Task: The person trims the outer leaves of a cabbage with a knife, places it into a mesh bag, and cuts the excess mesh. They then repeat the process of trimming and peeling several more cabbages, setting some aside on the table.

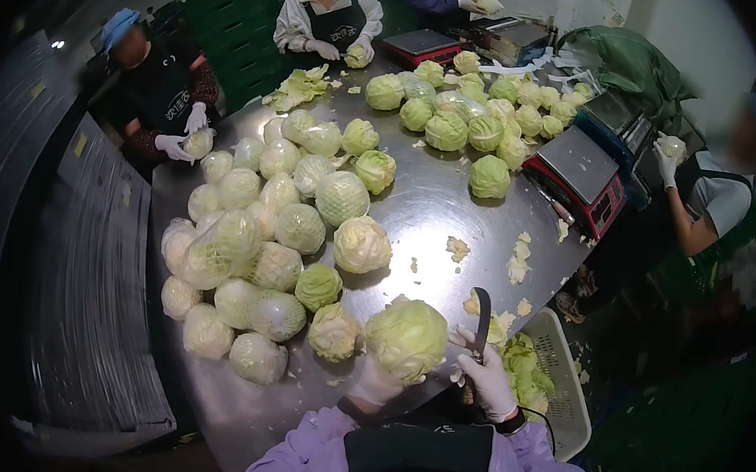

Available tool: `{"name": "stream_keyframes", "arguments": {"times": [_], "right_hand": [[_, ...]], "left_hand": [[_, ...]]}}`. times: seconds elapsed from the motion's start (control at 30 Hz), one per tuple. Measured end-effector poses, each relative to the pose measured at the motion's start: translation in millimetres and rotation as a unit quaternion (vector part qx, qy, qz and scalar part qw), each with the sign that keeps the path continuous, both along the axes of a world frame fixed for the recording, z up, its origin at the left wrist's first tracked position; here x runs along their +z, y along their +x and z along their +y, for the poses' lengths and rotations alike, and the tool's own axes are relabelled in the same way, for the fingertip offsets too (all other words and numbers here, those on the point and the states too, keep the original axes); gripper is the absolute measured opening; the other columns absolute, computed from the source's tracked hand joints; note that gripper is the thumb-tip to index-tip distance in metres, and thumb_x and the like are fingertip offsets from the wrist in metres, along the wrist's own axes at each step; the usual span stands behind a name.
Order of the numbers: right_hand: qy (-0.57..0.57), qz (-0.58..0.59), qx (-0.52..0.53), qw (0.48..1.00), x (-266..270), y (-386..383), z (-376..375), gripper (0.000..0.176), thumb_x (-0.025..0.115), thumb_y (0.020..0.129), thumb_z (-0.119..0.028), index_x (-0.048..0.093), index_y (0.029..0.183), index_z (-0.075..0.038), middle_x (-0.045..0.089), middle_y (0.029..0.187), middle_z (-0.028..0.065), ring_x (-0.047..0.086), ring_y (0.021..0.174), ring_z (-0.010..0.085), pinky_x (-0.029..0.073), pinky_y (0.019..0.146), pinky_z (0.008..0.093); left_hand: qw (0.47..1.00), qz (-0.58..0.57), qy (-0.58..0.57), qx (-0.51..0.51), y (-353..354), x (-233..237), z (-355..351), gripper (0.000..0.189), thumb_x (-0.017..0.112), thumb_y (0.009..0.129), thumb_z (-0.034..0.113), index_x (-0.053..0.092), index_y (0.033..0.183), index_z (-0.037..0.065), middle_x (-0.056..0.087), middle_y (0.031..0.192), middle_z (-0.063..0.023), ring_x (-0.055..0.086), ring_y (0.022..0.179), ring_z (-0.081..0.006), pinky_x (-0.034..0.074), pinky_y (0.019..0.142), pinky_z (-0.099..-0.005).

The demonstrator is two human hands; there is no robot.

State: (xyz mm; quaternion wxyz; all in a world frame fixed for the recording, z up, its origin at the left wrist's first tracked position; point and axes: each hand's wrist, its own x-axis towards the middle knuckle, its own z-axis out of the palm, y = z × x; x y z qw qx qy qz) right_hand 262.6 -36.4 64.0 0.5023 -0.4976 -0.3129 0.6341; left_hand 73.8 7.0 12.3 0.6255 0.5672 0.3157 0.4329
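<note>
A large pale green cabbage [405, 338] rests in my left hand [376, 381], whose gloved fingers cup it from below and are partly hidden by it. My right hand [489, 382], also in a white glove, is closed around the handle of a knife [482, 320]. The dark, curved blade points up and away from me, to the right of the cabbage and apart from it. Just left of the held cabbage stand another cabbage [334, 332] and a smaller green one [318, 286].
Wrapped cabbages [273, 268] crowd the left of the metal table [430, 249]; more cabbages [447, 130] lie at the back. Red scales [578, 176] stand along the right edge. A white basket [567, 402] with leaves sits by my right. Several co-workers [333, 19] stand around the table.
</note>
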Motion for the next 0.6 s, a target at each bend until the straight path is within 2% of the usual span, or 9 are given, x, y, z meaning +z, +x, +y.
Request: {"name": "stream_keyframes", "arguments": {"times": [0.07,0.1,0.13,0.27,0.33,0.43,0.47,0.57,0.6], "right_hand": [[0.011,-0.023,0.003,1.0,-5,-6,0,0.059,0.06,0.089,-0.006,0.036,0.142,-0.004,0.055,0.129,0.0082,0.059,0.068,0.0068,0.046,0.058,0.0182],[0.024,-0.044,0.005,0.999,-9,-8,0,0.062,0.061,0.088,-0.005,0.033,0.144,-0.005,0.052,0.133,0.008,0.059,0.07,0.0067,0.046,0.058,0.0185],[0.033,-0.043,0.007,0.998,-12,-8,1,0.065,0.061,0.087,-0.003,0.031,0.145,-0.006,0.048,0.137,0.0077,0.059,0.072,0.0065,0.046,0.059,0.0183],[0.035,-0.029,0.0,0.999,-7,-2,2,0.064,0.06,0.087,-0.003,0.032,0.145,-0.006,0.048,0.136,0.0072,0.059,0.072,0.0066,0.046,0.059,0.0179],[0.007,-0.008,0.001,1.0,-6,1,0,0.063,0.06,0.087,-0.003,0.033,0.145,-0.006,0.049,0.135,0.007,0.06,0.072,0.0067,0.045,0.058,0.0179],[-0.018,-0.008,0.018,1.0,-18,4,-2,0.062,0.059,0.087,-0.003,0.035,0.144,-0.007,0.052,0.132,0.0063,0.06,0.072,0.0068,0.046,0.058,0.0182],[-0.008,-0.014,0.019,1.0,-23,3,-2,0.061,0.057,0.089,-0.005,0.033,0.145,-0.007,0.058,0.118,0.0042,0.059,0.071,0.0067,0.046,0.057,0.0187],[-0.001,0.04,0.018,0.999,-36,1,-1,0.062,0.056,0.09,-0.007,0.029,0.146,-0.007,0.059,0.104,0.0019,0.058,0.07,0.0065,0.045,0.057,0.0192],[0.031,0.037,0.023,0.999,-50,4,-3,0.059,0.055,0.095,-0.026,0.03,0.145,-0.007,0.058,0.095,0.001,0.056,0.068,0.0074,0.046,0.057,0.0209]], "left_hand": [[0.999,-0.031,0.036,0.026,4,1,-2,0.072,0.032,0.091,0.064,0.029,0.144,0.015,0.042,0.141,-0.0114,0.046,0.125,-0.0326,0.044,0.099,-0.05],[0.95,-0.236,-0.203,-0.024,3,-13,2,0.073,0.033,0.092,0.064,0.027,0.145,0.014,0.04,0.143,-0.0118,0.045,0.126,-0.0326,0.044,0.099,-0.0498],[0.803,-0.416,-0.421,-0.071,2,-11,5,0.073,0.034,0.092,0.063,0.025,0.145,0.014,0.038,0.144,-0.0122,0.045,0.127,-0.0327,0.043,0.1,-0.0496],[0.799,-0.441,-0.401,-0.079,3,5,6,0.072,0.031,0.094,0.061,0.022,0.146,0.012,0.035,0.146,-0.0146,0.043,0.128,-0.032,0.043,0.101,-0.0493],[0.872,-0.338,-0.354,0.002,3,9,7,0.07,0.027,0.096,0.059,0.022,0.146,0.011,0.035,0.145,-0.0157,0.042,0.129,-0.0331,0.044,0.1,-0.0489],[0.924,-0.254,-0.287,-0.004,2,21,5,0.066,0.026,0.099,0.054,0.022,0.146,0.009,0.036,0.143,-0.0157,0.044,0.127,-0.0314,0.043,0.101,-0.0463],[0.923,-0.255,-0.288,-0.007,1,13,4,0.066,0.026,0.099,0.054,0.022,0.146,0.009,0.036,0.143,-0.0157,0.044,0.127,-0.0314,0.043,0.101,-0.0463],[0.989,-0.052,-0.123,0.064,-4,-9,-4,0.058,0.029,0.102,0.042,0.021,0.145,0.003,0.037,0.142,-0.0187,0.039,0.13,-0.0271,0.038,0.104,-0.0375],[0.995,0.011,-0.066,0.079,-7,-11,-6,0.061,0.028,0.101,0.045,0.024,0.144,0.001,0.039,0.14,-0.0179,0.044,0.125,-0.0261,0.042,0.099,-0.038]]}}
